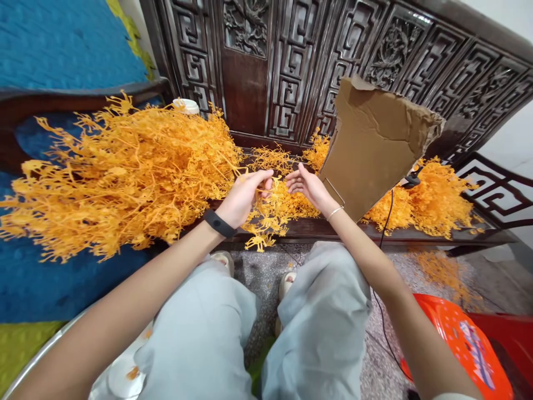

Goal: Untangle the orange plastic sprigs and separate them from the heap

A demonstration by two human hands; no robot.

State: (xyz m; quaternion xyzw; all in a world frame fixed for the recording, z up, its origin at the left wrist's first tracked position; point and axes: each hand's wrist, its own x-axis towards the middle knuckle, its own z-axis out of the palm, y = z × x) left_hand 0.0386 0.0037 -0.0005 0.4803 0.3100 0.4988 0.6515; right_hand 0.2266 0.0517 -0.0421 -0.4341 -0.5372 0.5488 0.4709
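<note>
My left hand (244,195), with a black band on the wrist, pinches an orange plastic sprig (270,206) between thumb and fingers. My right hand (308,188), wearing a thin bracelet, reaches to the same sprig with its fingers curled around its other end. Both hands hover over the front edge of a dark wooden bench (345,229). A large heap of orange branching plastic pieces (120,172) lies to the left of my hands. A smaller heap (433,203) lies on the right.
A torn piece of brown cardboard (375,144) stands propped behind my right hand. Carved dark wood panels (291,66) form the back. A blue mat (50,278), a red plastic stool (462,339), a metal basin rim (37,355) and a black cable (385,228) surround my knees.
</note>
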